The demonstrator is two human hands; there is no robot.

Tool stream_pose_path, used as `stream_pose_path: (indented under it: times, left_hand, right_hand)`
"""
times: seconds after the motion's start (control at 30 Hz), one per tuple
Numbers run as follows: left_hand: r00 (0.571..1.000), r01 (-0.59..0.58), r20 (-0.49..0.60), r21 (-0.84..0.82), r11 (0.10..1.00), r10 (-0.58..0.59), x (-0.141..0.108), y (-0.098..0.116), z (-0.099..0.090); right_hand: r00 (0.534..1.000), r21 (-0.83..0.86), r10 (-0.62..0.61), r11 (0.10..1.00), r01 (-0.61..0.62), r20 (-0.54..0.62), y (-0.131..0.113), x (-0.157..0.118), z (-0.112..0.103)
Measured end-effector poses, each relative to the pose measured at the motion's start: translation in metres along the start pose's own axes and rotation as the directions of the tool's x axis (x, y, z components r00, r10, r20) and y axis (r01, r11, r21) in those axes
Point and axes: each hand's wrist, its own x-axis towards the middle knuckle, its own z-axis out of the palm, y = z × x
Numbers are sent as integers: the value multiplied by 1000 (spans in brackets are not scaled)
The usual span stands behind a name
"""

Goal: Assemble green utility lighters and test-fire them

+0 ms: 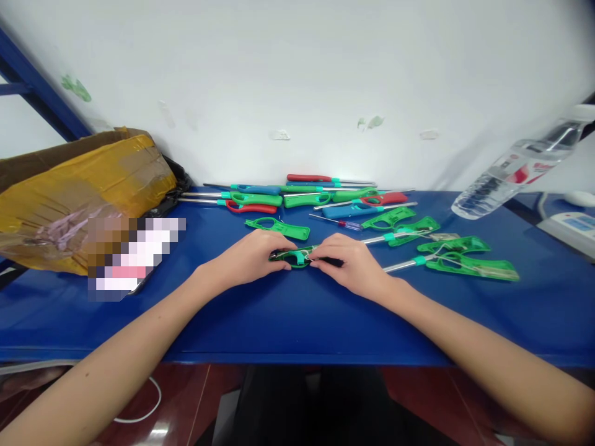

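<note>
At the middle of the table, both hands are on a green open lighter handle [303, 261] with a turquoise part inside it. My left hand [253, 255] is closed on its left end, between thumb and fingers. My right hand [348, 260] pinches at its right end; whatever small part its fingertips touch is too small to make out. Just beyond my hands lies a loose green handle shell [290, 230]. Right of my right hand are opened green lighters [474, 266] with metal tubes and pale inner parts showing. A small screwdriver [349, 225] lies behind my right hand.
Several red, blue and green long-necked lighters [304, 198] lie along the wall. A taped cardboard box [79, 198] and a blurred-out phone-like object [139, 257] stand left. A water bottle [515, 167] and a white device with a display [574, 226] are right. The blue table's front edge [297, 358] is near me.
</note>
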Motion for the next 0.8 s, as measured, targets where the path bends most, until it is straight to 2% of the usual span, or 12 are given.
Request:
stream_pose_path:
  times: [0.27, 0.53, 0.8]
  left_hand:
    - [999, 33, -7, -35, 999, -34, 0, -1, 0]
    - [1000, -23, 11, -77, 997, 24, 1, -3, -3]
    - [1000, 22, 14, -75, 997, -21, 2, -5, -2]
  right_hand:
    - [999, 49, 30, 998, -31, 23, 1, 2, -2]
    - [998, 87, 63, 994, -64, 10, 4, 3, -3]
    - [991, 114, 136, 984, -137, 20, 4, 3, -3]
